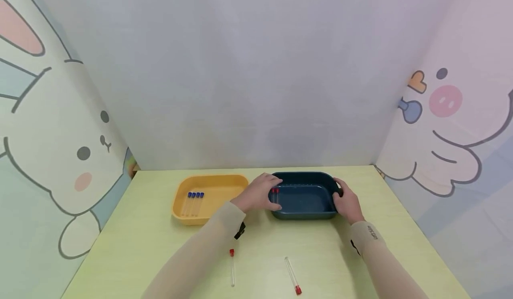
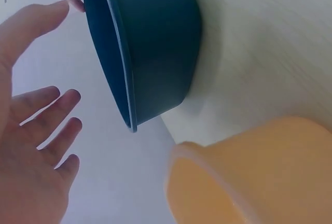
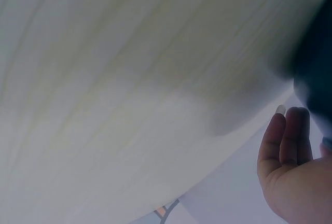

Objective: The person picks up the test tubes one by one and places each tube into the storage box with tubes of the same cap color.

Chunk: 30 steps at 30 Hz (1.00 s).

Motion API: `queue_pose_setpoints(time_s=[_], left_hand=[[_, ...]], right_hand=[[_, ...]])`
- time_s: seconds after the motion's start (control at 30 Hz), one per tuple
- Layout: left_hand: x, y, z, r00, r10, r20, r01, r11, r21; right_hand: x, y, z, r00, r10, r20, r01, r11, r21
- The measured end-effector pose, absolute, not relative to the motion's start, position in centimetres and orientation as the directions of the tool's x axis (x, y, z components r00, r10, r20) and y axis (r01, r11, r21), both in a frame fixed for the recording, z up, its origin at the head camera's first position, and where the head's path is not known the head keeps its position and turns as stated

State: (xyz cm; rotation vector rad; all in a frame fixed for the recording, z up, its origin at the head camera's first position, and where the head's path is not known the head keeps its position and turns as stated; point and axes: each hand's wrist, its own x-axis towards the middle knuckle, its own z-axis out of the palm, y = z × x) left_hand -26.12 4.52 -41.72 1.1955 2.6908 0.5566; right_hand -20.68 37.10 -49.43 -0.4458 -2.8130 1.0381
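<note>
My left hand (image 1: 260,193) hovers at the left end of a dark blue plastic basin (image 1: 308,215), fingers spread and nothing between them. In the left wrist view the open left hand (image 2: 41,125) shows apart from the basin's rim (image 2: 124,73). My right hand (image 1: 348,202) grips the basin's right rim; the right wrist view shows its fingers (image 3: 295,138) bent beside the dark wall. Two red-capped test tubes (image 1: 277,195) lie inside the basin's left end, partly behind the left hand. On the table in front lie two more, a left tube (image 1: 232,270) and a right tube (image 1: 291,273).
A yellow basin (image 1: 216,179) stands left of the blue one, with several blue-capped test tubes (image 1: 193,203) in its left part. The pale table (image 1: 132,245) ends at a grey back curtain (image 1: 256,90). Cartoon-printed panels (image 1: 60,134) flank both sides.
</note>
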Motion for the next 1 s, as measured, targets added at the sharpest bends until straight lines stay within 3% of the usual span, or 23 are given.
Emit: queue_pose_setpoints(time_s=[0.4,1.0], left_hand=[[-23.7,2.3,-41.7,-0.64,0.762,0.097,0.75,0.592,0.295],[-21.4,-1.3,-41.8,-0.664,0.729,0.163,0.721,0.568,0.397]], right_hand=[[-20.5,36.8,-49.4,-0.948,0.318,-0.016,0.251,0.713,-0.654],[-20.5,36.8,-49.0,-0.949,0.313,-0.025,0.252,0.711,-0.657]])
